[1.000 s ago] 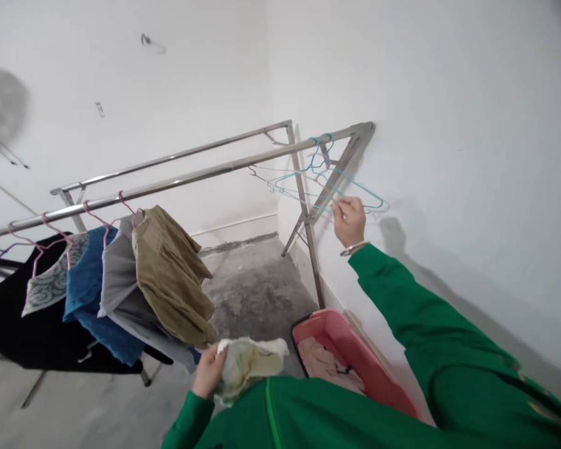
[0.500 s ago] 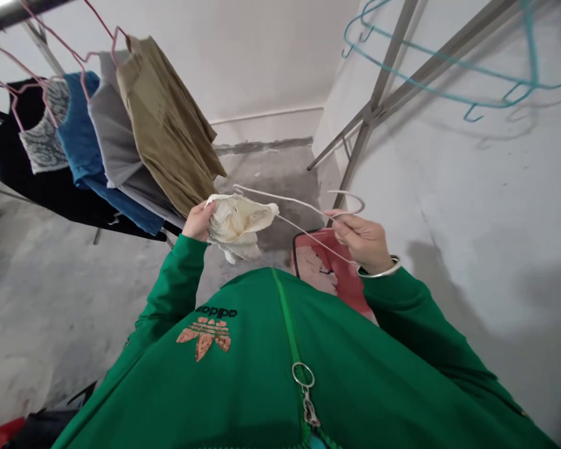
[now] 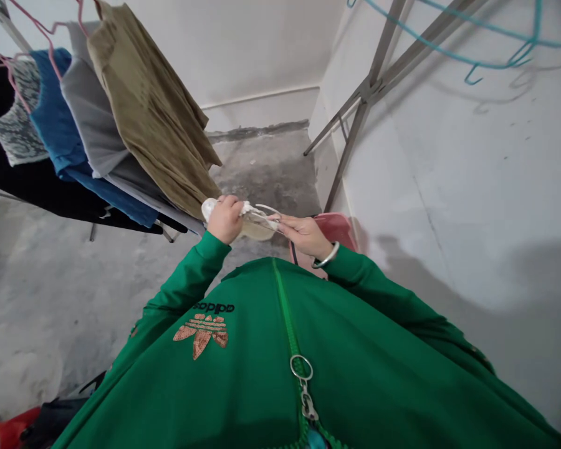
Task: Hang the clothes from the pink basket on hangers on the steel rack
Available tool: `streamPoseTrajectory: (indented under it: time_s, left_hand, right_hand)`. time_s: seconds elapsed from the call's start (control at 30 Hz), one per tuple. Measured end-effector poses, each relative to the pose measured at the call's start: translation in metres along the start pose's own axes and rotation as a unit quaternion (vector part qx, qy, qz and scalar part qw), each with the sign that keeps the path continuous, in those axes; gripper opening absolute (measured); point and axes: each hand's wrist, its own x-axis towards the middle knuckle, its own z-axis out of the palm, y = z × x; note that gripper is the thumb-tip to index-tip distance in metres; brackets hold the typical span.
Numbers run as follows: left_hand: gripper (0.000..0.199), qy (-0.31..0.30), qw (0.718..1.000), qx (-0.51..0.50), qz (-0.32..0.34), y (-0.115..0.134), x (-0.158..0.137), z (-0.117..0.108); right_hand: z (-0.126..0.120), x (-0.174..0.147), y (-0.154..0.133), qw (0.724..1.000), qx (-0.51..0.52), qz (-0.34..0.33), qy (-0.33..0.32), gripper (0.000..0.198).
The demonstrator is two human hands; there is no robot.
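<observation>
The left hand (image 3: 227, 219) is curled tight around a bunched white cloth (image 3: 257, 231), knuckles uppermost. Thumb and fingertips of the right hand (image 3: 308, 236) are pinched on a thin white hanger (image 3: 267, 209); whether they have caught some cloth too, I can't tell from here.

Both things sit in front of the person's belly. The cloth lies to the left of the right fingertips, gathered in the left hand, which is clearly the nearer one. Its long axis runs side to side, bridging the two hands, with a tuft poking out past the left fist and a pale flap hanging below the gap. From the right fingers the hanger points leftward, into or against the cloth, its axis roughly along the same line. Which end is the hook is hard to make out.

Farther out, a silver bangle (image 3: 330, 257) rings the right wrist, and a pink tub (image 3: 341, 227) stands behind that hand. A brown shirt (image 3: 154, 118) hangs just beyond the left hand, with a blue garment (image 3: 58, 118) farther left. To the right are the crossed legs of a metal stand (image 3: 368, 90) and, higher up, turquoise hangers (image 3: 495, 66).
</observation>
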Motion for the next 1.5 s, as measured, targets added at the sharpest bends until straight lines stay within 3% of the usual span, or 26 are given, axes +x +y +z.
streamPoseTrajectory:
  time_s: [0.1,0.17,0.3,0.37,0.5,0.57,0.67,0.7,0.73,0.8,0.87,0.93,1.03,1.1,1.17,1.33,1.43,1.5]
  left_hand:
    - [0.022,-0.032,0.996,0.08,0.023,0.02,0.002,0.001]
    - [0.022,-0.059,0.993,0.102,0.022,0.026,0.001,-0.005]
    - [0.026,-0.17,0.979,0.107,0.04,0.029,-0.008,-0.017]
    - [0.026,-0.192,0.974,0.112,0.037,0.03,-0.013,-0.018]
    - [0.026,-0.173,0.978,0.111,0.018,0.034,-0.018,-0.019]
    - [0.026,-0.155,0.982,0.106,-0.006,0.033,-0.019,-0.024]
    - [0.025,-0.106,0.988,0.097,-0.052,0.023,-0.018,-0.037]
    - [0.026,-0.087,0.99,0.093,-0.064,0.018,-0.018,-0.042]
    - [0.026,-0.068,0.991,0.089,-0.072,0.012,-0.017,-0.046]
    - [0.027,-0.033,0.995,0.073,-0.066,0.001,-0.016,-0.053]
    - [0.027,0.009,0.998,0.045,-0.032,-0.008,-0.015,-0.058]
    - [0.025,0.052,0.999,0.006,0.005,-0.014,-0.014,-0.062]
    - [0.025,0.097,0.993,-0.053,0.033,-0.021,-0.014,-0.068]
    - [0.027,0.116,0.99,-0.078,0.033,-0.027,-0.014,-0.072]
    - [0.029,0.124,0.988,-0.089,0.02,-0.035,-0.014,-0.075]
    - [0.039,0.123,0.988,-0.09,-0.027,-0.057,-0.021,-0.077]
    - [0.044,0.092,0.994,-0.055,-0.022,-0.062,-0.026,-0.073]
    - [0.043,0.086,0.995,0.022,-0.037,-0.062,-0.028,-0.069]
  right_hand:
    - [0.007,0.008,0.011,1.0,0.008,-0.002,0.011,0.036]
    - [0.001,0.007,0.013,1.0,-0.005,-0.008,0.002,0.033]
    - [-0.018,0.005,0.015,0.998,-0.059,-0.033,-0.005,0.024]
    - [-0.022,0.009,0.018,0.995,-0.08,-0.062,-0.006,0.021]
    - [-0.013,0.025,0.005,0.983,-0.118,-0.136,-0.018,0.022]
    - [-0.006,0.029,-0.01,0.968,-0.18,-0.171,0.026,0.026]
    - [0.007,0.026,-0.029,0.9,-0.282,-0.273,0.188,0.032]
    - [0.012,0.024,-0.03,0.875,-0.294,-0.324,0.209,0.034]
    - [0.019,0.021,-0.029,0.859,-0.296,-0.372,0.19,0.034]
    - [0.034,0.019,-0.015,0.861,-0.295,-0.411,0.056,0.031]
    - [0.048,0.023,0.01,0.876,-0.329,-0.345,-0.079,0.031]
    - [0.054,0.03,0.038,0.876,-0.386,-0.248,-0.147,0.041]
    - [0.044,0.039,0.069,0.856,-0.451,-0.145,-0.208,0.055]
    - [0.028,0.041,0.076,0.846,-0.475,-0.119,-0.211,0.05]
    - [0.007,0.039,0.076,0.843,-0.503,-0.103,-0.164,0.041]
    - [-0.036,0.028,0.065,0.841,-0.535,-0.068,0.042,0.028]
    - [-0.046,0.023,0.06,0.86,-0.487,-0.063,0.135,0.017]
    - [-0.046,0.02,0.055,0.869,-0.452,-0.077,0.187,0.016]
